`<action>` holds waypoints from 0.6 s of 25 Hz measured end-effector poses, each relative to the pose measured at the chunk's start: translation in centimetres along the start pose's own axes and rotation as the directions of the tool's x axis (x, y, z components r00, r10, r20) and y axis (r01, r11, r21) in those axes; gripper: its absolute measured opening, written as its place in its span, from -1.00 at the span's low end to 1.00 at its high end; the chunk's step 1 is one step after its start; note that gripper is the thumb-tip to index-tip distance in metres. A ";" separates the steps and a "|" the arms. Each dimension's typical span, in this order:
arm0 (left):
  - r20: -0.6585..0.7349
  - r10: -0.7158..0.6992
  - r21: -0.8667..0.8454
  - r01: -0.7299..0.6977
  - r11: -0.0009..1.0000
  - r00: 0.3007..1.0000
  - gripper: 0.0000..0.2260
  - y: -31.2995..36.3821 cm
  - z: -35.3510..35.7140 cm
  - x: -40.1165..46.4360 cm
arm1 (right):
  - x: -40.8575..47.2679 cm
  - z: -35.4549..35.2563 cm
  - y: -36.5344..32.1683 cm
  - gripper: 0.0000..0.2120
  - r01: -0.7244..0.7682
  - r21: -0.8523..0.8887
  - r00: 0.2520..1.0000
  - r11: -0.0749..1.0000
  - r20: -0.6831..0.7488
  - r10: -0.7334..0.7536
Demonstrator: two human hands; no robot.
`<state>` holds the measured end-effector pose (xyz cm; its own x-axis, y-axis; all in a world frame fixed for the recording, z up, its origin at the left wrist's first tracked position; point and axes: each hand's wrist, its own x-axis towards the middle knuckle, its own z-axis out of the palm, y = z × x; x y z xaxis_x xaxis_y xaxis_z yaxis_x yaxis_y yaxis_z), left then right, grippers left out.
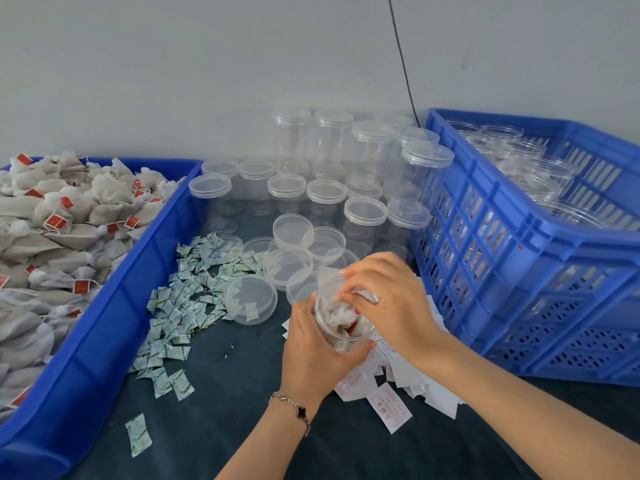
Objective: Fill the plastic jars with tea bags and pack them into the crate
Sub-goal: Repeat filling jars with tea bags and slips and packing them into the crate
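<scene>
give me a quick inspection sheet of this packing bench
surface: dark table, loose crumbs
job's things: open jar partly filled with tea bags; tea bags heaped in blue tray; empty lidded jars at back; crate holds clear jars
clutter: green-white sachets, loose lids, paper slips
grippers: left hand holds the jar; right hand fingers at its mouth
cables: black cable on wall
surroundings: plain grey wall

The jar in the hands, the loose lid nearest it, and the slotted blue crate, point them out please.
jar point(341, 327), head view, clear wall.
loose lid point(251, 299), head view, flat centre.
blue crate point(502, 216), head view, near rim.
</scene>
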<state>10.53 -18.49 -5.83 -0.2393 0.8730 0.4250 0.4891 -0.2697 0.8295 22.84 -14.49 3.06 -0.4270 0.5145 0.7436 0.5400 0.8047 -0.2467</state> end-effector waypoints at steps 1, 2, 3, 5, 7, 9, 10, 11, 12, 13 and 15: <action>0.005 0.001 -0.006 -0.001 1.000 1.000 -0.22 0.1 0.0 0.0 | 0.1 0.3 -0.1 -0.84 0.022 -0.022 0.998 1.000 0.062 -0.021; 0.009 0.003 -0.008 -0.003 1.000 1.000 -0.23 0.1 0.0 0.0 | 0.1 0.5 0.0 -0.86 0.007 -0.011 0.991 1.000 0.137 -0.006; 0.013 0.005 -0.007 -0.005 1.000 1.000 -0.24 0.2 -0.1 0.0 | 0.1 0.5 0.1 -0.85 -0.017 0.008 0.980 1.000 0.200 0.015; 0.022 0.006 -0.006 -0.006 1.000 1.000 -0.24 0.2 -0.2 0.0 | 0.0 0.1 0.5 -0.78 -0.026 0.011 0.974 1.000 0.224 0.022; 0.015 0.014 0.005 -0.014 1.000 1.000 -0.24 0.0 -0.2 0.0 | -0.4 -0.7 1.0 -0.72 -0.079 0.017 0.985 0.997 0.154 0.076; 0.008 0.026 0.003 -0.026 1.000 1.000 -0.23 -0.1 -0.2 0.0 | -1.2 -1.5 1.4 -0.75 -0.250 0.018 0.965 0.968 0.088 0.248; 0.011 0.031 0.002 -0.031 1.000 0.999 -0.22 -0.1 -0.2 0.0 | -1.5 -2.0 1.6 -0.77 -0.371 0.014 0.923 0.929 0.117 0.366; 0.017 0.035 0.005 -0.035 0.999 0.999 -0.21 -0.1 -0.2 0.0 | -1.6 -2.4 1.7 -0.77 -0.485 -0.009 0.855 0.875 0.208 0.476; 0.023 0.035 0.007 -0.035 0.999 0.999 -0.20 0.1 -0.3 0.0 | -1.7 -2.6 1.7 -0.78 -0.569 -0.041 0.770 0.821 0.326 0.549; 0.025 0.030 0.010 -0.030 1.000 0.999 -0.19 0.2 -0.4 -0.1 | -1.7 -2.8 1.4 -0.79 -0.623 -0.052 0.697 0.781 0.417 0.583; -0.002 0.017 0.032 -0.017 0.999 1.000 -0.15 1.4 -0.7 0.2 | -1.4 -3.6 0.7 -0.73 -0.647 -0.016 0.683 0.762 0.432 0.589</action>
<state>10.55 -18.99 -4.34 -0.2330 0.8674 0.4397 0.5197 -0.2711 0.8102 26.37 -15.73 4.12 -0.2867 0.9534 0.0944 0.6995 0.2757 -0.6593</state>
